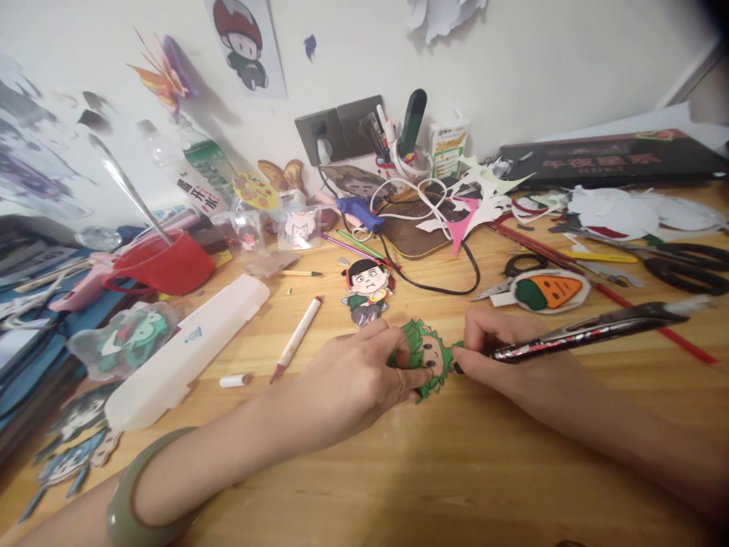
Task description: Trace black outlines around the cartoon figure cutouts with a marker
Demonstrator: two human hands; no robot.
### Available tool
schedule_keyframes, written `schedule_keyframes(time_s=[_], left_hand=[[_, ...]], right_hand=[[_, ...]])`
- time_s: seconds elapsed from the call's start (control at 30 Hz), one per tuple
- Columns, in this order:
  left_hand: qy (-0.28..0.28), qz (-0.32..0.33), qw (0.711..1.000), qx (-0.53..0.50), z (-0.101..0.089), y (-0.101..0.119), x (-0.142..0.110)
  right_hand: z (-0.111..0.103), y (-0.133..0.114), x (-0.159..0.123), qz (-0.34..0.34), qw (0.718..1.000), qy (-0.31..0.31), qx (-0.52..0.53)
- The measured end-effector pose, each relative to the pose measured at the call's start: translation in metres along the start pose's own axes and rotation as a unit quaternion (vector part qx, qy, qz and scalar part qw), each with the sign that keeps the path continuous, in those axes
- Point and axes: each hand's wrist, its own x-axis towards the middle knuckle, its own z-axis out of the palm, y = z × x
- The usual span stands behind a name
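Near the middle of the wooden table, a paper cutout of a green-haired cartoon figure [433, 351] is gripped by the fingers of my left hand [364, 372], which press on its face and left edge. My right hand [504, 342] is closed round a black pen [586, 330] with a patterned barrel, its tip end at the cutout's right side. The exact tip is hidden by the fingers. Just behind my left hand lies another cutout, a dark-haired figure [367, 292]. A red-tipped marker [296, 338] lies uncapped to the left, its white cap [235, 381] beside it.
At left stand a red mug [165, 262] with a spoon and a long translucent case [187, 353]. Behind are a blue glue gun [360, 214], its cables and paper scraps [475, 205]. Scissors with a carrot cutout [550, 290] and black scissors [683, 266] lie right.
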Motion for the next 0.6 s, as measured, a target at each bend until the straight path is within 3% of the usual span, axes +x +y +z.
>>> schedule_keyframes(time_s=[0.13,0.3,0.4,0.6], left_hand=[[-0.005,0.005,1.0,0.008,-0.001,0.001,0.001],[0.005,0.019,0.999,-0.031,-0.001,-0.005,0.0],[0.027,0.043,0.997,-0.065,0.002,-0.01,-0.001],[0.089,0.028,0.982,-0.165,0.005,-0.015,0.0]], right_hand=[[-0.002,0.003,0.002,0.013,0.999,0.016,0.036],[-0.011,0.008,0.006,0.05,0.971,0.135,0.19],[-0.018,0.009,0.009,0.057,0.961,0.134,0.233],[-0.023,0.006,0.013,0.066,0.969,0.136,0.194]])
